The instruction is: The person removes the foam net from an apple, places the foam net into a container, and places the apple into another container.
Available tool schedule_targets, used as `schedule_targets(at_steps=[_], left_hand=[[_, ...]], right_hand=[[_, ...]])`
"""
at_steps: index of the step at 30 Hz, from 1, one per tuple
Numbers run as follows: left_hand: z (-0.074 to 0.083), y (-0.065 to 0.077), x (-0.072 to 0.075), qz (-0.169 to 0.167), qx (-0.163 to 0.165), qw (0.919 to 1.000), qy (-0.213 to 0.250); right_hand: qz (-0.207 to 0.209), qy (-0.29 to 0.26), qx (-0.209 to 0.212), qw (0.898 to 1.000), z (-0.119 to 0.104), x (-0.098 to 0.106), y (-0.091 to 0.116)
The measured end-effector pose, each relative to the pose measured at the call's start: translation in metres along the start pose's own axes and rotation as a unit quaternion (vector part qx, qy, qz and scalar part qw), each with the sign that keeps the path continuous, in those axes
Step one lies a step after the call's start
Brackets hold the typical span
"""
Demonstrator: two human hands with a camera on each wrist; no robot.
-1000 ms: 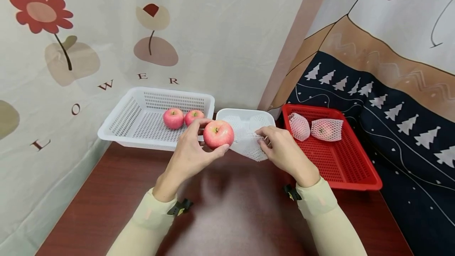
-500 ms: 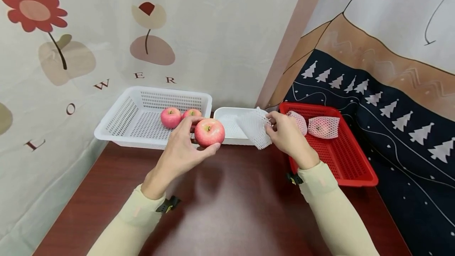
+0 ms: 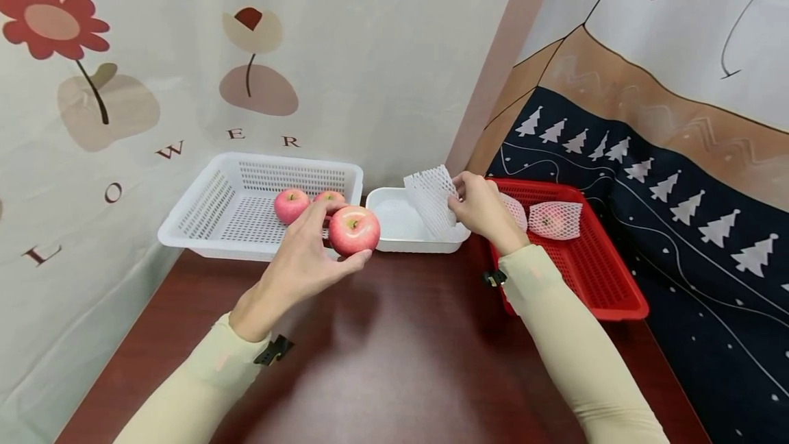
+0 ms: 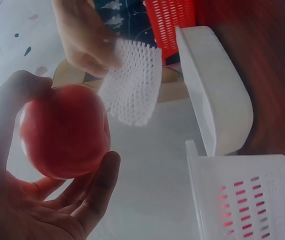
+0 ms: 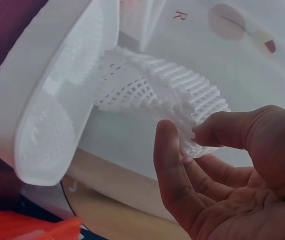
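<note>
My left hand (image 3: 302, 245) holds a red apple (image 3: 354, 230) between thumb and fingers, raised in front of the white basket. In the left wrist view the same apple (image 4: 66, 132) sits in the curl of the fingers. My right hand (image 3: 487, 210) pinches a white foam fruit net (image 3: 431, 199) by its edge, over the small white tray (image 3: 394, 221). Seen from the right wrist, the net (image 5: 157, 90) hangs partly spread, its edge between thumb and fingers. The net and the apple are apart.
Two apples, one of them this apple (image 3: 291, 205), lie in a white perforated basket (image 3: 203, 225) at left. At right, a red basket (image 3: 607, 279) holds two netted apples, including this netted apple (image 3: 555, 220). More netting (image 5: 45, 130) shows inside the small tray.
The right hand has lifted the foam net up from the small tray, and the net now stands higher, tilted to the left. The left hand still holds the apple, slightly further left in view.
</note>
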State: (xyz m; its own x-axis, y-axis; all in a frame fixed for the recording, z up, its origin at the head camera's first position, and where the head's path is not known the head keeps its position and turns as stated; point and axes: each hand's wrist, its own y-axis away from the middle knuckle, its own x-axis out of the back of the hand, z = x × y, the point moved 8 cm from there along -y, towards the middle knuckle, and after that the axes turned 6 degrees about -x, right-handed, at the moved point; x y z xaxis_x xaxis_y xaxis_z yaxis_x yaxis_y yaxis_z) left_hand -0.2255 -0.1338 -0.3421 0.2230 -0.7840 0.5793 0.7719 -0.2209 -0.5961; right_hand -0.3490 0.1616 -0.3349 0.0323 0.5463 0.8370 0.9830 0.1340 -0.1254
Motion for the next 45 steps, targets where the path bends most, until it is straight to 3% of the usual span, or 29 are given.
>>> schedule_targets(at_steps=[8, 17, 19, 25, 32, 39, 45], left_hand=[[-0.004, -0.002, 0.007, 0.004, -0.006, 0.9998, -0.018], [-0.008, -0.002, 0.011, 0.002, -0.004, 0.9997, -0.026], [-0.010, -0.002, 0.012, 0.002, 0.002, 0.9997, -0.026], [-0.016, -0.001, 0.016, -0.003, 0.020, 0.9992, -0.034], [-0.024, 0.001, 0.023, -0.014, 0.048, 0.9976, -0.049], [-0.030, 0.001, 0.029, -0.008, 0.048, 0.9968, -0.063], [-0.037, -0.002, 0.031, -0.006, 0.052, 0.9967, -0.062]], right_hand=[[-0.036, -0.014, -0.031, 0.999, 0.008, -0.023, -0.027], [-0.083, -0.068, -0.101, 0.989, 0.028, -0.047, -0.039], [-0.097, -0.084, -0.103, 0.986, 0.044, -0.058, -0.048], [-0.110, -0.022, -0.104, 0.988, 0.055, -0.067, -0.050], [-0.074, 0.085, -0.076, 0.991, 0.080, -0.083, -0.075], [-0.071, 0.073, -0.065, 0.993, 0.039, -0.054, -0.036], [-0.050, 0.088, -0.049, 0.994, 0.031, -0.044, -0.019]])
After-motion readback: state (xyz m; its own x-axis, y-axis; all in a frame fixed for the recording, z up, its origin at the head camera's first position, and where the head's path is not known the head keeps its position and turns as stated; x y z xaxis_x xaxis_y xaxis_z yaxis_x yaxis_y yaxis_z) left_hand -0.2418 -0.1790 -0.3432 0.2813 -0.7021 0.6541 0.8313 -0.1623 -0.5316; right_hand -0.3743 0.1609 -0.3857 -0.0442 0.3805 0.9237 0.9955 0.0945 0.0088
